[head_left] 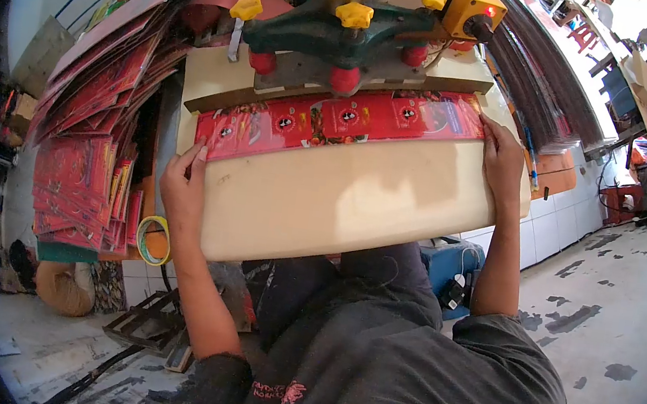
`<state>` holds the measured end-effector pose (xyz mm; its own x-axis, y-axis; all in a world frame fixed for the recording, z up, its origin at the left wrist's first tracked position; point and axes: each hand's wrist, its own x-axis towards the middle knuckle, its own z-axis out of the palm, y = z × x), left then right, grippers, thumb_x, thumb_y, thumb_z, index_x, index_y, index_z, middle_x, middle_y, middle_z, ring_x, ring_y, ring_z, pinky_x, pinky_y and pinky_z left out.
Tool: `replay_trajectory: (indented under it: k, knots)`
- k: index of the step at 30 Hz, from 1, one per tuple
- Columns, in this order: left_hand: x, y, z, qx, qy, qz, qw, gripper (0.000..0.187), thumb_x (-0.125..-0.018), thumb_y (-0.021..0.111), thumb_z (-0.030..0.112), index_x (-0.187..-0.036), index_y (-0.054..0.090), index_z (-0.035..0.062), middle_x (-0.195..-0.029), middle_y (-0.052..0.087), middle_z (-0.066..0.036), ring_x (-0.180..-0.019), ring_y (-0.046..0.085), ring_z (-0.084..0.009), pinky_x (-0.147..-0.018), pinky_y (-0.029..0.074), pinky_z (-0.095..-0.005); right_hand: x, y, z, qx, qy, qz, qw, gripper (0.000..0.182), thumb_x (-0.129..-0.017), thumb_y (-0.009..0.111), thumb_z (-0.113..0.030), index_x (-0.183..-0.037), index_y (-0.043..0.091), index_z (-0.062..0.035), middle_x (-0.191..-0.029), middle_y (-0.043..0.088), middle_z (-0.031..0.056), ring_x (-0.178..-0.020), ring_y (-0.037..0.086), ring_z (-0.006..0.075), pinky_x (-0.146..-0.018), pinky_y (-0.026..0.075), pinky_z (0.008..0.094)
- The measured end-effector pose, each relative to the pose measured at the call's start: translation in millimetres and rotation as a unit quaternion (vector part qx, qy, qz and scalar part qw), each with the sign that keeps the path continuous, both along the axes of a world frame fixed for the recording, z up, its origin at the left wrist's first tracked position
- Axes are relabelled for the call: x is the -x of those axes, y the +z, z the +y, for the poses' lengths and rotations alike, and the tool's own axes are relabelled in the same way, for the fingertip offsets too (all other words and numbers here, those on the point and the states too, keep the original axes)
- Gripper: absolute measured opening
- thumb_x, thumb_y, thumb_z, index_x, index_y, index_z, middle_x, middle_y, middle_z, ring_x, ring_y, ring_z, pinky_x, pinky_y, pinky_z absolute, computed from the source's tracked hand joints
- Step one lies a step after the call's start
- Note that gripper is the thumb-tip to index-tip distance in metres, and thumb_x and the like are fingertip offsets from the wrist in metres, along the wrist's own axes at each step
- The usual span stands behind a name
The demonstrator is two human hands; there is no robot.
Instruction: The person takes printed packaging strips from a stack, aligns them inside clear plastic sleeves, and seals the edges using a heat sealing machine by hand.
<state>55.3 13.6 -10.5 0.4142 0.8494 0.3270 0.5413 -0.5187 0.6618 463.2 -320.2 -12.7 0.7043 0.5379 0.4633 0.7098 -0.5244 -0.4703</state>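
A long red printed plastic sheet [341, 123] lies across the cream-coloured work table [340, 196], its far edge against the straight bar [231, 96] of a machine. My left hand [186, 179] is closed at the sheet's near left corner, thumb and fingers pinching its edge. At the far right end, my right hand [503, 163] grips the sheet's other edge, fingers bent over the table's side. Above the sheet stands the dark green machine head [304, 34], with yellow knobs [354, 15] and red round feet [345, 79].
Stacks of red printed sheets [72, 179] stand on the left, with a yellow tape roll [153, 239] beside them. A yellow control box [471, 12] with a lit red lamp sits at the upper right. Bundles of dark strips [536, 83] lie beyond the table's right side.
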Motion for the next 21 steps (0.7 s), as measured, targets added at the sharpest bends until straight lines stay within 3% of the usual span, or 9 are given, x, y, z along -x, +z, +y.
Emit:
replay_trajectory:
  k: [5,8,10,12,14,16,19,21]
  knots:
    - [-2,4,-2,0.007,0.007,0.020,1.000,0.034,-0.101,0.062,0.027,-0.127,0.071,0.0074,-0.101,0.065,-0.020,-0.092,0.065,-0.0329,-0.084,0.049,-0.0399,-2,-1,-1,-0.012,0.001,0.022,1.000,0.028,-0.102,0.058,-0.016,-0.124,0.070,-0.0037,-0.116,0.073,0.0185,-0.105,0.070,0.0291,-0.092,0.052,0.0348]
    - [-4,-4,4,-0.003,0.000,-0.039,0.999,0.037,-0.102,0.060,0.030,-0.132,0.069,0.0102,-0.106,0.064,-0.021,-0.096,0.065,-0.0343,-0.086,0.049,-0.0409,-6,4,-2,-0.046,0.011,0.086,0.995,0.030,-0.104,0.056,-0.022,-0.125,0.070,-0.0043,-0.120,0.072,0.0175,-0.107,0.070,0.0266,-0.094,0.051,0.0337]
    - [-7,1,3,-0.001,0.007,0.014,1.000,0.040,-0.104,0.056,0.036,-0.135,0.067,0.0131,-0.110,0.064,-0.022,-0.101,0.064,-0.0369,-0.089,0.049,-0.0426,-13,11,0,-0.062,0.022,0.126,0.990,0.032,-0.105,0.056,-0.025,-0.126,0.070,-0.0046,-0.122,0.072,0.0170,-0.108,0.070,0.0255,-0.094,0.051,0.0332]
    - [-9,3,5,-0.020,0.004,0.043,0.999,0.043,-0.104,0.054,0.040,-0.135,0.066,0.0139,-0.107,0.064,-0.023,-0.100,0.064,-0.0400,-0.089,0.049,-0.0442,-23,15,3,0.000,0.024,0.166,0.986,0.036,-0.105,0.056,-0.029,-0.128,0.069,-0.0048,-0.121,0.072,0.0180,-0.106,0.071,0.0253,-0.093,0.052,0.0332]
    - [-14,10,8,-0.041,-0.004,0.072,0.997,0.046,-0.104,0.052,0.045,-0.136,0.066,0.0148,-0.105,0.065,-0.024,-0.100,0.064,-0.0430,-0.089,0.049,-0.0458,-42,5,11,0.018,0.031,0.141,0.989,0.036,-0.104,0.056,-0.032,-0.126,0.070,-0.0063,-0.120,0.072,0.0187,-0.107,0.070,0.0283,-0.094,0.052,0.0361]
    - [-24,25,12,-0.018,0.005,0.199,0.980,0.052,-0.103,0.049,0.052,-0.139,0.063,0.0165,-0.107,0.068,-0.027,-0.101,0.064,-0.0474,-0.088,0.050,-0.0487,-41,8,15,0.035,0.038,0.116,0.992,0.037,-0.103,0.056,-0.035,-0.124,0.071,-0.0079,-0.119,0.072,0.0194,-0.108,0.070,0.0313,-0.094,0.052,0.0389]
    - [-30,27,25,-0.001,-0.021,0.203,0.979,0.054,-0.102,0.048,0.056,-0.140,0.062,0.0205,-0.112,0.069,-0.027,-0.104,0.065,-0.0475,-0.087,0.051,-0.0507,-35,7,24,0.062,-0.030,0.069,0.995,0.033,-0.101,0.058,-0.041,-0.123,0.073,-0.0225,-0.114,0.074,0.0140,-0.104,0.071,0.0333,-0.089,0.054,0.0419]
    - [-31,24,31,-0.015,-0.020,0.218,0.976,0.053,-0.102,0.047,0.057,-0.140,0.062,0.0225,-0.114,0.068,-0.026,-0.105,0.065,-0.0464,-0.088,0.051,-0.0507,-37,5,25,0.078,-0.038,0.049,0.995,0.034,-0.101,0.057,-0.043,-0.123,0.073,-0.0218,-0.113,0.074,0.0136,-0.102,0.071,0.0321,-0.086,0.054,0.0407]
